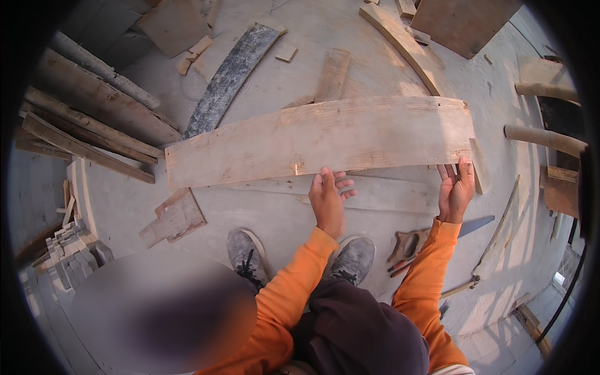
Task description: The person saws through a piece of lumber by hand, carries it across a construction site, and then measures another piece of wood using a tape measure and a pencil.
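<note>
A long, pale wooden plank (pixel 350 131) with a curved upper edge stretches across the view in front of me. My right hand (pixel 456 190) grips its near edge by the right end, thumb on the face and fingers passing partly behind. Close to the middle of that edge is my left hand (pixel 331 200), palm turned up and fingers loosely spread. Its thumb tip meets the edge, while the other fingers stay outside the board. Below my right forearm lies a handsaw (pixel 407 245) with a wooden handle, its blade partly hidden by my sleeve.
Long boards (pixel 94 94) are stacked at the left. A dark grey-stained board (pixel 234 75) and a curved timber (pixel 403 47) lie beyond the plank. A small nailed wood piece (pixel 175 217) rests near my shoes (pixel 353 259). A hammer (pixel 461 286) lies at the right.
</note>
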Motion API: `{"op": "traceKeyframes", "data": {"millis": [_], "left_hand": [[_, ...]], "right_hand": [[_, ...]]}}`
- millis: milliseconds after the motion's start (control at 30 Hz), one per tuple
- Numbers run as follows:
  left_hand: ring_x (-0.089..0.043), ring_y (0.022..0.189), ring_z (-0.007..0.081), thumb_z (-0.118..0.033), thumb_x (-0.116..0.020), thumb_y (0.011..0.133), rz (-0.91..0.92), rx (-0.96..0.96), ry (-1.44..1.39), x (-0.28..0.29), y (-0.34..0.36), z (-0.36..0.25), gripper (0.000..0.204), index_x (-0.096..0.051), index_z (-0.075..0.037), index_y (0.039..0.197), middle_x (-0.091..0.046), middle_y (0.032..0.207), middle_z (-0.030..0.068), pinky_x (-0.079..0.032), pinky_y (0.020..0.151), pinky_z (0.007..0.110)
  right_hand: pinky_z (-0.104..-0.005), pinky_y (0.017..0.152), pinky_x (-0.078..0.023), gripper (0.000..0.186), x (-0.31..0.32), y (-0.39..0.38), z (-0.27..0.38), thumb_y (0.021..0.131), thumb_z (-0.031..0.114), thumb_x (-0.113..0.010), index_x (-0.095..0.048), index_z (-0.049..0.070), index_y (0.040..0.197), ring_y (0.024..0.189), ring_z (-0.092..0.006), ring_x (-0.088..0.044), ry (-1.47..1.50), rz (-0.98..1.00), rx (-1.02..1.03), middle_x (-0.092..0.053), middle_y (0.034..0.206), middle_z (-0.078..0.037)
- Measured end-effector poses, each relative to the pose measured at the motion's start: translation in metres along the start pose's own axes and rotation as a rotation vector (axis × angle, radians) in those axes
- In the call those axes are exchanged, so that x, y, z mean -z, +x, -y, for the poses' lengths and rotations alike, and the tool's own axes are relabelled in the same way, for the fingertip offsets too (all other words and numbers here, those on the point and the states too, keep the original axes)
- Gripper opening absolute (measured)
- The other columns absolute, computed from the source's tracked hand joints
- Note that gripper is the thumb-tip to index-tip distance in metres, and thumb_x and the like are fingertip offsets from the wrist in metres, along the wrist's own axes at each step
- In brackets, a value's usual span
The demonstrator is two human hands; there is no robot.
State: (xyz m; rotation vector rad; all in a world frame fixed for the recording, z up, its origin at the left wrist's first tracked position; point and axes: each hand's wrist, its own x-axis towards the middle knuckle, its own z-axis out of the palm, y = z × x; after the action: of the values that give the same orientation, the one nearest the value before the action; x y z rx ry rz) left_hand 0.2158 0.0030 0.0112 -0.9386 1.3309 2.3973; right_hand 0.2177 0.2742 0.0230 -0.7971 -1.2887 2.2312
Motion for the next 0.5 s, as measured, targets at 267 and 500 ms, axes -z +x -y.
{"op": "traceKeyframes", "data": {"millis": [267, 500], "left_hand": [[-0.061, 0.066, 0.0156, -0.040, -0.052, 0.104, 0.107, 0.222, 0.420, -0.007, 0.022, -0.027, 0.042, -0.060, 0.001, 0.105, -0.059, 0.088, 0.0069, -0.052, 0.052, 0.030], [-0.063, 0.072, 0.0208, -0.031, -0.072, 0.092, 0.160, -0.590, 1.055, 0.002, 0.079, -0.088, 0.030, -0.067, -0.001, 0.097, -0.065, 0.081, 0.0084, -0.050, 0.066, 0.035]], "right_hand": [[-0.0372, 0.091, -0.053, 0.049, 0.019, 0.014, -0.007, 0.099, 0.026, -0.065, -0.051, 0.001, 0.139, 0.105, -0.0241, -0.064, -0.530, -0.147, 0.020, -0.061, 0.126, -0.013], [-0.0319, 0.081, -0.053, 0.051, 0.075, -0.110, 0.012, 0.095, 0.027, -0.069, -0.055, 0.002, 0.138, 0.094, -0.0179, -0.063, -1.255, -0.284, 0.277, -0.060, 0.121, -0.015]]}}
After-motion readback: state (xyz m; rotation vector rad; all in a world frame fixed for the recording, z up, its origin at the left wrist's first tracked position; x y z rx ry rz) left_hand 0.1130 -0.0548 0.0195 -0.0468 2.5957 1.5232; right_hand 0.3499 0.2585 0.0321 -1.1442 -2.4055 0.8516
